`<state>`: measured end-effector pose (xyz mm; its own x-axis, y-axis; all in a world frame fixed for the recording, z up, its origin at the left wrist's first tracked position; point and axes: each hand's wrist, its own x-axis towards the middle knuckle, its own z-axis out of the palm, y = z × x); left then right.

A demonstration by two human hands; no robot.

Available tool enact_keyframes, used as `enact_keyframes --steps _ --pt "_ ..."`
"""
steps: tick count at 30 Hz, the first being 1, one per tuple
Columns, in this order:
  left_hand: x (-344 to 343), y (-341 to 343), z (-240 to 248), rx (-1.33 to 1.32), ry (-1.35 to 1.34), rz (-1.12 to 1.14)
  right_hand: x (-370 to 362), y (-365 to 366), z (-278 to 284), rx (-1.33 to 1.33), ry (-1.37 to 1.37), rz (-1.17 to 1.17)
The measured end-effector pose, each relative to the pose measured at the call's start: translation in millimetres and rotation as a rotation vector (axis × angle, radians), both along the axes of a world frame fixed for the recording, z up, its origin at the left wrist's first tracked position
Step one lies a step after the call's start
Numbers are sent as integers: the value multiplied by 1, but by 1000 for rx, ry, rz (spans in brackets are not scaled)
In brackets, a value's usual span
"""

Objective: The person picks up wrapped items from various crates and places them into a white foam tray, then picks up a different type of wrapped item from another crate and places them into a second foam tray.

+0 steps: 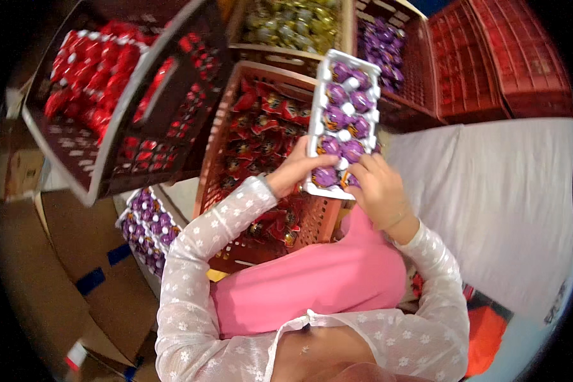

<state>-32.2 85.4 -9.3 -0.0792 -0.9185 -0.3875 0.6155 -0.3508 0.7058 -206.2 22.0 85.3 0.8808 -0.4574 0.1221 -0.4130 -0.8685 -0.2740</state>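
Note:
A long white egg-carton-style tray (318, 105) is tilted in front of me, its two rows of cups filled with purple foil-wrapped balls (335, 118). My left hand (294, 170) grips the tray's left side near its close end, thumb over the rim. At the close right corner my right hand (381, 191) has its fingers closed around a purple foil-wrapped ball, mostly hidden by the fingers. Below the tray, an orange-red plastic crate (211, 149) holds many red foil-wrapped pieces (258, 121).
A tilted dark crate (124, 111) with red wrapped pieces stands at left. Behind are a crate of gold pieces (290, 25), a crate of purple pieces (382, 48) and red crates (465, 63). Another filled tray (149, 223) and cardboard boxes (63, 267) are lower left; white cloth (484, 204) lies right.

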Motion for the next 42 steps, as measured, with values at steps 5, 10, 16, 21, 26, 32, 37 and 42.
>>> enact_keyframes --steps 5,10,16,21,26,32,37,42 --pt "13 8 -3 -87 -22 43 -3 14 23 337 53 -127" --pt "39 49 55 -83 29 -13 -29 12 66 488 -303 -407" --pt "77 142 141 -389 -230 51 34 7 89 680 -739 -31" --pt "113 245 226 -535 -843 397 119 66 117 876 -917 238" --pt "134 377 196 -291 -844 773 218 158 113 865 -557 546" --pt "134 462 101 -35 -451 1044 328 282 16 1264 -282 813" --pt "129 538 -67 142 43 1096 357 330 -93 1503 439 356" --pt "132 606 -162 491 28 1089 349 322 -145 1410 576 590"
